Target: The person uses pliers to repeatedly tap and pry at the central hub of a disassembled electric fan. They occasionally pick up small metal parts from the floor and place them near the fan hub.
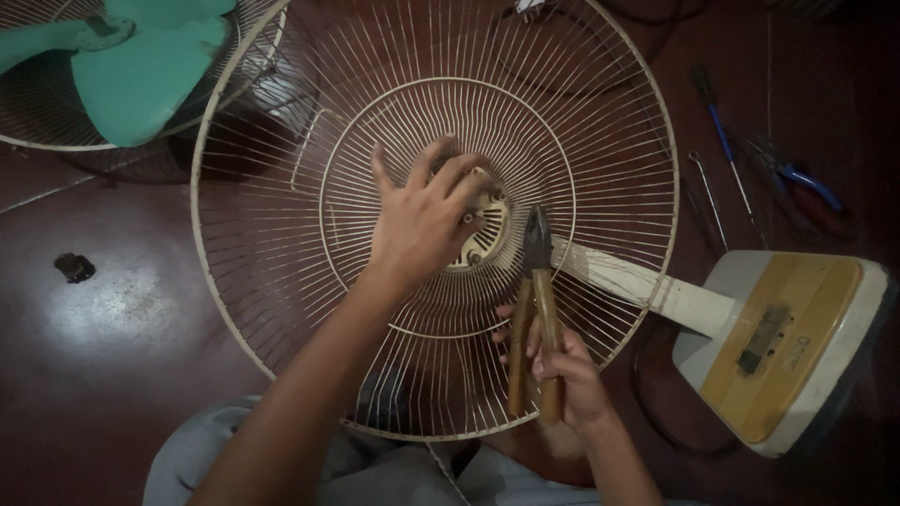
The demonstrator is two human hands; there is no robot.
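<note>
A round cream wire fan guard (281, 234) lies in front of me, still on its fan. My left hand (422, 220) rests fingers spread on the hub (483, 234) at the guard's centre. My right hand (562, 370) grips rusty brown-handled pliers (536, 300), jaws pointing up toward the hub's right edge. The fan's cream neck (637, 281) runs right to its base.
The fan's white and yellow base (787, 342) lies at the right. Screwdrivers (722, 141) and blue and red pliers (806, 192) lie on the dark red floor behind it. A second guard with a green blade (141, 75) is at top left. My knees are below.
</note>
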